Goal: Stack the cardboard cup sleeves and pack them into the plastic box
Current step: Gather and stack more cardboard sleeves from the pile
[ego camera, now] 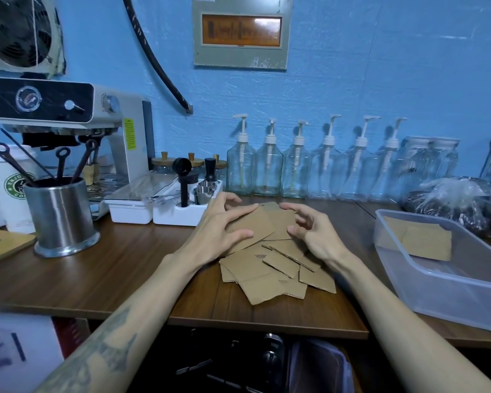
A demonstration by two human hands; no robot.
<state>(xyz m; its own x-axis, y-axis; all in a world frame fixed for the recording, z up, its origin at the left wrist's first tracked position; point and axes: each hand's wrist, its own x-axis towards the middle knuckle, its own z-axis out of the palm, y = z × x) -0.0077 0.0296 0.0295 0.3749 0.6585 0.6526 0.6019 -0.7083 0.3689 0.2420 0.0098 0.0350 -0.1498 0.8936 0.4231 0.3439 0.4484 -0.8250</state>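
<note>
Wooden countertop [125,268] carries everything. Translucent plastic box [448,290], right side, holds a few flat cardboard sleeves [417,239]. Loose pile of cardboard cup sleeves [270,268] lies centre. Left hand [221,225] and right hand [312,231], fingers curled, grip a small stack [264,222] at the pile's far edge.

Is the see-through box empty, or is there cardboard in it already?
Not empty. The plastic box has no lid on, and a few flat cardboard sleeves lie inside at its far end.
</note>
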